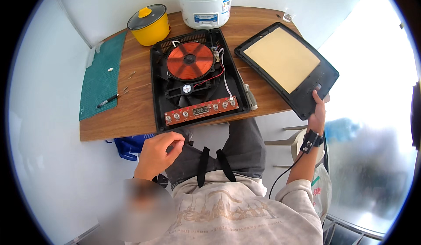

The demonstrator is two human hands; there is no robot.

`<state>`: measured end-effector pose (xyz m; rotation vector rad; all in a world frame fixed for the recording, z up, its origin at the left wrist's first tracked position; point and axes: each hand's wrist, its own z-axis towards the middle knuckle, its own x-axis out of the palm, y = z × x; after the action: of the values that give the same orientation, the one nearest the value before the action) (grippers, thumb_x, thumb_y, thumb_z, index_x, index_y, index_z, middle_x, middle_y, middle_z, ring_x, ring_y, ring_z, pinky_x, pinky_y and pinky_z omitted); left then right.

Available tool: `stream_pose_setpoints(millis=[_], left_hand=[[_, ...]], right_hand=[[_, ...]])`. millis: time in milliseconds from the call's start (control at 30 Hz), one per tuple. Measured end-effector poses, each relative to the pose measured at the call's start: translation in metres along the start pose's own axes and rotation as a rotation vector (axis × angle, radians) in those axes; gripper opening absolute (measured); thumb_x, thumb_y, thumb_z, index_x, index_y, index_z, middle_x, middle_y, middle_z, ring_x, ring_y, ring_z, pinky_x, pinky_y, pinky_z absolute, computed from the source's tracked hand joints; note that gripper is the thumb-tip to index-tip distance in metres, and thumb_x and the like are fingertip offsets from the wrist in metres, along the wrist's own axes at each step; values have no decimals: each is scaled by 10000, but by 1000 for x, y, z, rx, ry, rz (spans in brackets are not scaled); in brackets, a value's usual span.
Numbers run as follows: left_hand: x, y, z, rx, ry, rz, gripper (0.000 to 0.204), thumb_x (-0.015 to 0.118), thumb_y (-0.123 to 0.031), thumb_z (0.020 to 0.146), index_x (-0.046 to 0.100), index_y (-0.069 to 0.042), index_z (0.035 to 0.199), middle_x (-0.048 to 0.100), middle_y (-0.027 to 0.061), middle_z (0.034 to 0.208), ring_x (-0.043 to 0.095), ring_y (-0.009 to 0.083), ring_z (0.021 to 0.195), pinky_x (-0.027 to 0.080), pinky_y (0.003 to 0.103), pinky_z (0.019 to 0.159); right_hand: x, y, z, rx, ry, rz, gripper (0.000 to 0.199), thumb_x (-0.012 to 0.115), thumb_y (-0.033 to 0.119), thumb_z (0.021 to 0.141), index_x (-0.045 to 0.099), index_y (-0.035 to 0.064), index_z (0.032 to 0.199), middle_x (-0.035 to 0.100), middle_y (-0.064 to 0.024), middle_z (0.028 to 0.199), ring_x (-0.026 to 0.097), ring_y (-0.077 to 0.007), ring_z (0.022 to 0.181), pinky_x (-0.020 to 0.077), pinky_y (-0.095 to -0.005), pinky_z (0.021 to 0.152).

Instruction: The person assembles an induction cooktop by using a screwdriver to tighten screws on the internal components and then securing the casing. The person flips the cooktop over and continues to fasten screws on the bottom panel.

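My right hand (316,112) grips the black cover panel (287,67) at right of frame, fingers clamped on its lower edge. My left hand (158,150), loosely curled and empty, sits below the opened cooker base (197,80), centre tabletop (131,113). Lidded yellow pot (149,24) upper left.

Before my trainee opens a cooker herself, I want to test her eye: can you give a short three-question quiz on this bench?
1. True or false: the right hand grips the removed top panel.
2. What sits behind the opened induction cooker? A) yellow pot and white rice cooker B) kettle C) toaster
3. Where does the marker pen lie?

Key: 1 true; 2 A; 3 on the green cutting mat.
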<state>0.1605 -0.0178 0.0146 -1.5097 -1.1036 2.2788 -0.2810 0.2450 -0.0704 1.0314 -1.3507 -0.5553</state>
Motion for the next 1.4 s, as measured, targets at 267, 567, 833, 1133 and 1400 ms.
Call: stream_pose_setpoints(millis=[267,567,833,1133,1400], left_hand=[[-18,11,8,-103,-162,-106,81,655,-74,965,678,-30,1029,730,78,911,721,147,806,556,268,722],[-48,-14,71,-187,-181,-658,428,503,-361,1090,539,-21,1348,705,154,1179,693,192,994,582,317,830],[-32,-24,75,-344,-144,-1365,588,556,-435,1054,455,-26,1464,616,166,1349,662,234,1141,565,324,909],[-30,1,42,-426,-309,-1222,484,626,-151,933,520,-1,1381,687,108,1192,703,169,1009,585,289,848],[-31,14,36,-414,-358,-1330,469,619,-99,935,506,-4,1380,670,117,1197,704,187,1006,593,299,846]], right_hand=[[48,54,-72,-382,11,-163,473,703,60,954,566,-45,1395,684,-111,1235,679,-206,1089,535,-330,939],[117,32,-128,-1297,244,-943,330,692,-87,755,747,-75,1080,759,-219,1078,750,-327,1029,581,-367,916],[143,-21,-151,-1593,656,-939,234,785,65,833,742,46,1062,749,-135,1017,751,-277,967,607,-381,843],[161,-26,-180,-1550,845,-1028,236,749,87,860,759,103,1095,747,-94,1058,739,-241,1006,588,-355,870],[133,9,-140,-706,802,-994,603,732,291,921,544,50,1440,522,-220,1467,513,-336,1365,401,-434,1128]])
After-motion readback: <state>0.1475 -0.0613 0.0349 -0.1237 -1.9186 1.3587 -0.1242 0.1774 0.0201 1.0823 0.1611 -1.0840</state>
